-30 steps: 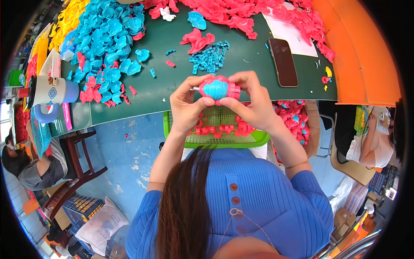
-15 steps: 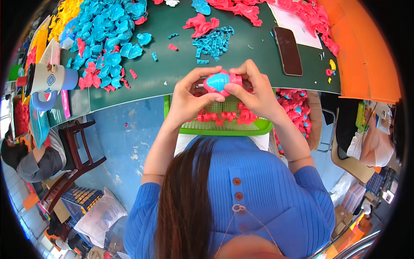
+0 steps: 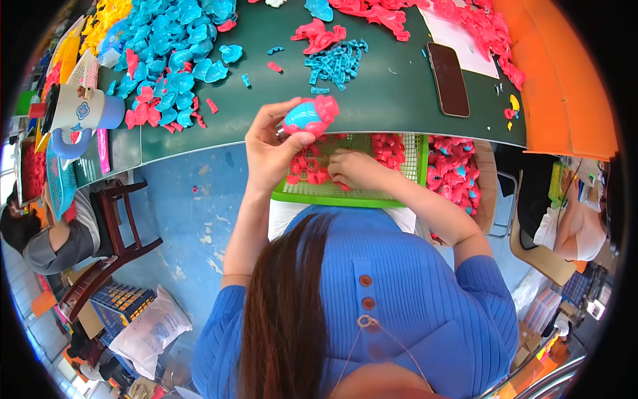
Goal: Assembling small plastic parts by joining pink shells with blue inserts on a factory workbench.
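Showing glossy pink toy (image 3: 310, 116), turquoise-sided, rounded

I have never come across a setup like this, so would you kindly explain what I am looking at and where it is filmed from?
There is no robot here: you see a person's own bare hands. The view comes from a wide fisheye camera worn on the head and looking down, which is why straight edges bend.

The left hand holds a pink-and-blue plastic piece. The right hand reaches into a green basket with small pink parts in it.

On the dark green table lie a heap of blue parts, a small pile of blue bits and a phone.
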The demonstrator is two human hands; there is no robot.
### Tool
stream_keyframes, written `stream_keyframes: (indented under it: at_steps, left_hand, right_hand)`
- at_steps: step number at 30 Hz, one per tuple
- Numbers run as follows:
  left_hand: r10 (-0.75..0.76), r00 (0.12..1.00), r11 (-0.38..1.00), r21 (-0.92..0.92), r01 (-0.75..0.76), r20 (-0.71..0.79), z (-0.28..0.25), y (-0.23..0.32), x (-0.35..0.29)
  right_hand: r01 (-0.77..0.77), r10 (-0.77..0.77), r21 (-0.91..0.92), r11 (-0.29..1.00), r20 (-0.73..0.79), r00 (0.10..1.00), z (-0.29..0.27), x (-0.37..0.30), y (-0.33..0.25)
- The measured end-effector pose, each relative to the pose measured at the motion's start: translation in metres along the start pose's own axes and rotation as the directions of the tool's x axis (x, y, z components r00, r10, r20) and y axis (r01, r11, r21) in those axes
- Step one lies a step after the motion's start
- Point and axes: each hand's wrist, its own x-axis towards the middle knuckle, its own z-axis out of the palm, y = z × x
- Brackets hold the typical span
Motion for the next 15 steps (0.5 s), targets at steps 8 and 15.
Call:
stream_keyframes:
  at_steps: [8,15]
  left_hand:
    - [-0.03,0.996,0.997,-0.066,0.035,0.082,0.011,-0.007,-0.001]
    - [-0.073,0.996,0.997,-0.023,0.075,0.057,0.023,-0.006,0.002]
  right_hand:
    - [0.062,-0.081,-0.126,0.99,-0.15,0.985,0.021,-0.006,0.016]
    - [-0.085,0.183,0.274,0.958,-0.356,0.917,-0.06,-0.024,-0.039]
